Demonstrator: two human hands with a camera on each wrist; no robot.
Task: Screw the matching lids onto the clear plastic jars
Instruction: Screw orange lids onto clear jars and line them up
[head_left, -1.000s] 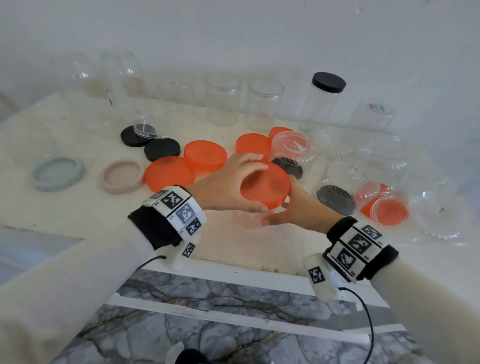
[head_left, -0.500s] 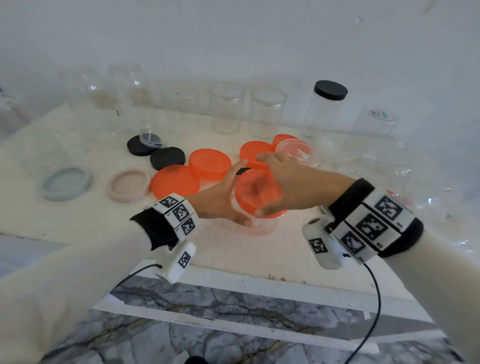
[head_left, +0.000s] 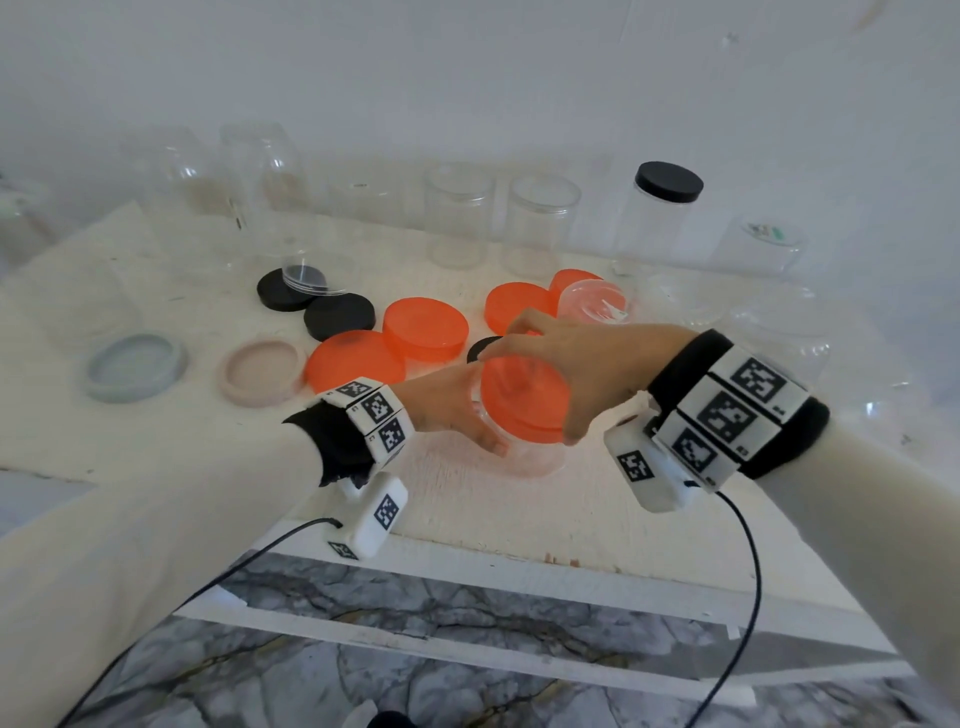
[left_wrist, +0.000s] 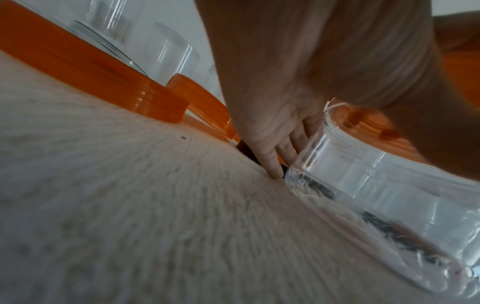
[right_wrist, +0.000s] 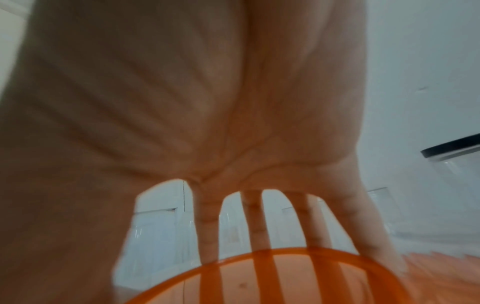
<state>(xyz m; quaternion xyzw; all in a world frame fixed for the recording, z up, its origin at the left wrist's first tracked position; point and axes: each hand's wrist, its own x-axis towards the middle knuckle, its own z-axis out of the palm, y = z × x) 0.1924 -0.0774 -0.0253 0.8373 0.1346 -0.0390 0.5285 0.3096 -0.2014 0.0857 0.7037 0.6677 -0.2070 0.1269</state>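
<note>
A short clear plastic jar (head_left: 530, 457) (left_wrist: 376, 174) stands near the table's front edge with an orange lid (head_left: 519, 400) (right_wrist: 285, 277) on its mouth. My left hand (head_left: 457, 410) (left_wrist: 272, 123) wraps around the jar's left side, fingers down its far wall. From above, my right hand (head_left: 561, 364) (right_wrist: 207, 144) grips the orange lid, fingers spread over its far rim and thumb on the near rim. The jar's upper part is hidden by both hands.
More orange lids (head_left: 426, 327), black lids (head_left: 337, 314), a pink lid (head_left: 262, 371) and a grey lid (head_left: 135, 366) lie behind and left. Open clear jars (head_left: 460, 218) and one black-capped jar (head_left: 662, 218) line the back. More clear jars (head_left: 769, 322) crowd the right side.
My right hand moved from beside the jar to on top of the orange lid. My left hand dropped from the lid to the jar's side. The lid now sits on the jar.
</note>
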